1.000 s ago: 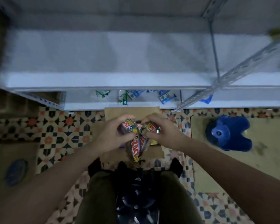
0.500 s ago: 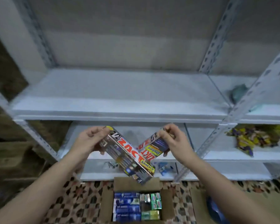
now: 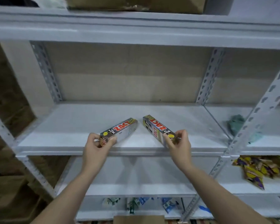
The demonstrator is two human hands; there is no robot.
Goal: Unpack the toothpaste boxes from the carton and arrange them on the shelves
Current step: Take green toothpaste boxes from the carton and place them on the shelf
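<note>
Two silver toothpaste boxes with red "ZACT" lettering lie over the front of the white shelf (image 3: pixel 71 125). My left hand (image 3: pixel 97 147) grips the near end of the left toothpaste box (image 3: pixel 122 129), which points away to the right. My right hand (image 3: pixel 179 143) pinches the near end of the right toothpaste box (image 3: pixel 155 126), which points away to the left. Their far ends come close together without touching. Only a flap of the brown carton (image 3: pixel 138 219) shows at the bottom edge; its contents are hidden.
Perforated metal uprights (image 3: pixel 208 78) frame the bay. A teal cloth (image 3: pixel 236 124) lies on the neighbouring shelf to the right, yellow and purple packets (image 3: pixel 259 168) one level lower. Small blue and green sachets (image 3: pixel 144 202) sit on the bottom shelf. A cardboard box (image 3: pixel 136 4) tops the unit.
Both hands have risen from above the carton to the middle shelf. The two boxes, crossed half a second ago, are now apart, one in each hand, their far ends over the shelf.
</note>
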